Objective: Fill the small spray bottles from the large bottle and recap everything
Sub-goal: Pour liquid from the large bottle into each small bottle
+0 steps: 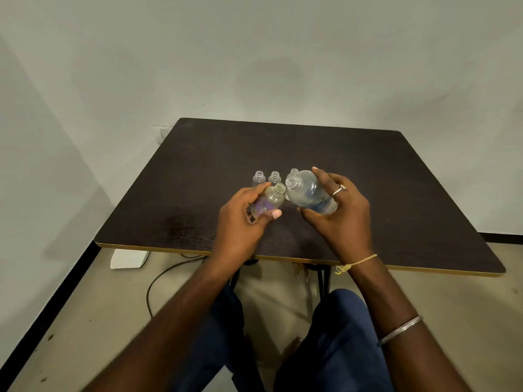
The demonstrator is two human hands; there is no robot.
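Observation:
My left hand (pixel 243 213) grips a small clear bottle (pixel 270 200), uncapped, tilted with its open neck up and to the right. My right hand (pixel 339 210) holds the large clear bottle (pixel 307 192), also uncapped, tipped to the left so its mouth sits right beside the small bottle's neck. Behind them on the dark table (pixel 396 193) stand three more small uncapped bottles: one at the left (pixel 258 178), one in the middle (pixel 274 177), and one (pixel 294 171) mostly hidden by the large bottle. No caps or spray heads are visible.
The table's near edge (pixel 169 248) has a light trim. Below it lie a white box (pixel 128 258) and a dark cable (pixel 169 274) on the floor. My knees in blue trousers sit under the table. A plain wall rises behind.

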